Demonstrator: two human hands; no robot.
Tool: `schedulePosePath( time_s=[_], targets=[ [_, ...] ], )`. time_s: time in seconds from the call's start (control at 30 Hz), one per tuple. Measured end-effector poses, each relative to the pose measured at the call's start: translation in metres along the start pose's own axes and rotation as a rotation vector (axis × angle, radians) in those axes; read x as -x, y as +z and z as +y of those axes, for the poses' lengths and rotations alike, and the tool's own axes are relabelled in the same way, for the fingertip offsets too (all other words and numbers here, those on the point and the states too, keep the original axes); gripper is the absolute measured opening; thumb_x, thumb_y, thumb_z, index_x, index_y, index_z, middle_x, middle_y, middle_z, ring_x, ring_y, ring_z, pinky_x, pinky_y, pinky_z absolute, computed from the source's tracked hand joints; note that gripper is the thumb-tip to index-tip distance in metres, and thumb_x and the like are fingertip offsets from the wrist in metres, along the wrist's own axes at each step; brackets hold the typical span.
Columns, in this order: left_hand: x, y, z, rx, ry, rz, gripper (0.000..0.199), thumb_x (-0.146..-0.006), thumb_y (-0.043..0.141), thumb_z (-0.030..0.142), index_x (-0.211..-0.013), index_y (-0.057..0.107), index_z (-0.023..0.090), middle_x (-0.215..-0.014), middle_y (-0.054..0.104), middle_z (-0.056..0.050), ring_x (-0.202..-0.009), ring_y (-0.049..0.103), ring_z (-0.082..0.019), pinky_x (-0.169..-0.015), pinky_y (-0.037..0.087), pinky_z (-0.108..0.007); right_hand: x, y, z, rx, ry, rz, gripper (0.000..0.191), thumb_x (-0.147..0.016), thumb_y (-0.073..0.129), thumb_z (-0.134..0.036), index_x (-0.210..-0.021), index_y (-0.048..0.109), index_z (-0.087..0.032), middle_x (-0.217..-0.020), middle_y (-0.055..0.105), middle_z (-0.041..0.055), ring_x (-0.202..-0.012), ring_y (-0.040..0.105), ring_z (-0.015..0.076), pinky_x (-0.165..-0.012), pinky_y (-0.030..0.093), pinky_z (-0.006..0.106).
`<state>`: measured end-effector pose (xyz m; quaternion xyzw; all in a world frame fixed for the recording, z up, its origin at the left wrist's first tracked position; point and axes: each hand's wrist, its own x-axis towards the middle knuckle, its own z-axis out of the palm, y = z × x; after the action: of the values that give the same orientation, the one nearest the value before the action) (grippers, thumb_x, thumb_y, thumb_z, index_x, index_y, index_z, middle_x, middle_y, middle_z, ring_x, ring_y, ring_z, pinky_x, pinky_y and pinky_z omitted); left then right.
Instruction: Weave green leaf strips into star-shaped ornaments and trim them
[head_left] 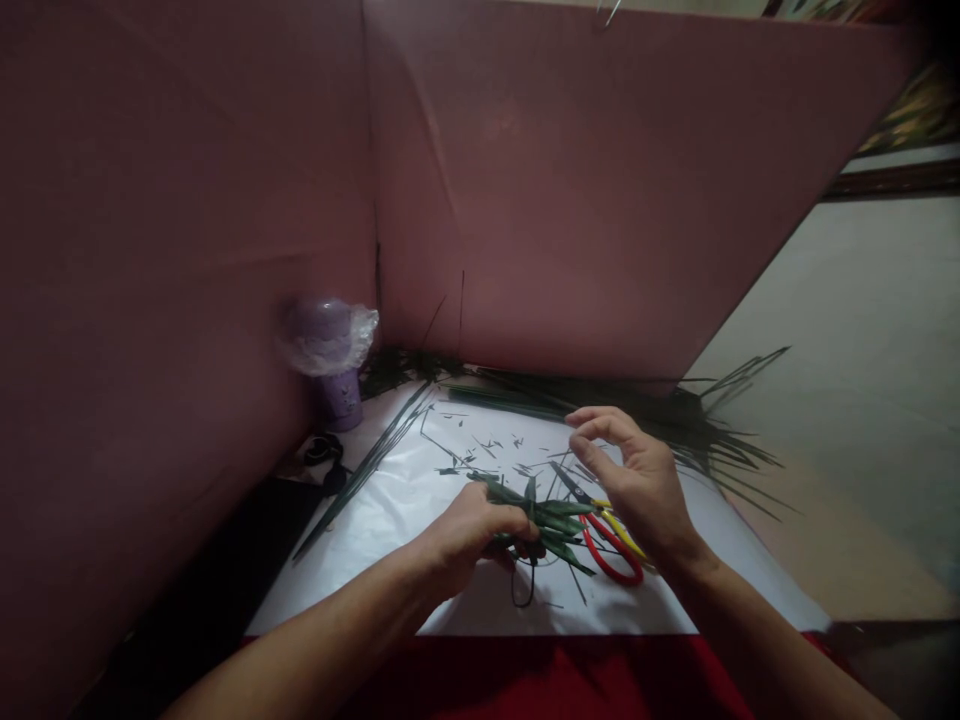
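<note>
Your left hand (469,535) is clenched around a folded bundle of green leaf strips (551,520) low over the white sheet (390,540). Your right hand (637,480) hovers with fingers loose, gripping nothing — just above the red-and-yellow scissors (611,540) beside the bundle.

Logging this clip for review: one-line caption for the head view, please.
Left hand grips a bundle of green leaf strips; right hand hovers open over red-and-yellow scissors on a white sheet.
</note>
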<state>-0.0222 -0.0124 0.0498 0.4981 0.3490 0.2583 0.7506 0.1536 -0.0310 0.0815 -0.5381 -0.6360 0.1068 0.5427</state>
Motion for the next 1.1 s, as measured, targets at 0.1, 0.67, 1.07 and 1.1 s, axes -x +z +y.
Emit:
schedulePosePath(
  time_s=[0.1, 0.67, 1.07, 1.1],
  targets=[
    [0.000, -0.001, -0.001, 0.061, 0.028, -0.030, 0.013, -0.056, 0.056, 0.017, -0.065, 0.061, 0.009, -0.064, 0.061, -0.006, -0.056, 0.055, -0.013, -0.046, 0.036, -0.021, 0.004, 0.002, 0.006, -0.134, 0.159, -0.131, 0.013, -0.078, 0.064, -0.034, -0.077, 0.062, -0.021, -0.101, 0.063, 0.0059, -0.095, 0.057, 0.0240, -0.087, 0.039, 0.040],
    [0.000, -0.001, -0.004, 0.059, -0.021, 0.016, 0.018, -0.054, 0.057, 0.019, -0.068, 0.062, 0.009, -0.065, 0.062, -0.008, -0.056, 0.057, -0.014, -0.040, 0.038, -0.018, 0.004, 0.004, -0.019, 0.090, -0.108, -0.222, 0.012, -0.079, 0.060, -0.019, -0.067, 0.057, -0.022, -0.098, 0.062, 0.0037, -0.099, 0.052, 0.0220, -0.088, 0.037, 0.038],
    [-0.004, -0.001, -0.006, 0.109, -0.046, -0.026, 0.015, -0.052, 0.056, 0.018, -0.062, 0.062, 0.008, -0.063, 0.063, -0.010, -0.054, 0.057, -0.016, -0.037, 0.044, -0.022, -0.029, 0.001, -0.014, 0.082, -0.086, 0.018, 0.007, -0.077, 0.060, -0.022, -0.070, 0.060, -0.022, -0.094, 0.065, 0.0046, -0.093, 0.057, 0.0223, -0.085, 0.039, 0.039],
    [-0.003, 0.000, -0.006, 0.116, -0.042, -0.032, 0.015, -0.052, 0.056, 0.018, -0.061, 0.062, 0.008, -0.063, 0.063, -0.010, -0.053, 0.057, -0.016, -0.038, 0.045, -0.022, -0.028, 0.002, -0.013, 0.065, -0.075, 0.018, 0.007, -0.078, 0.060, -0.024, -0.071, 0.060, -0.022, -0.094, 0.065, 0.0047, -0.092, 0.057, 0.0221, -0.084, 0.039, 0.039]
  ],
)
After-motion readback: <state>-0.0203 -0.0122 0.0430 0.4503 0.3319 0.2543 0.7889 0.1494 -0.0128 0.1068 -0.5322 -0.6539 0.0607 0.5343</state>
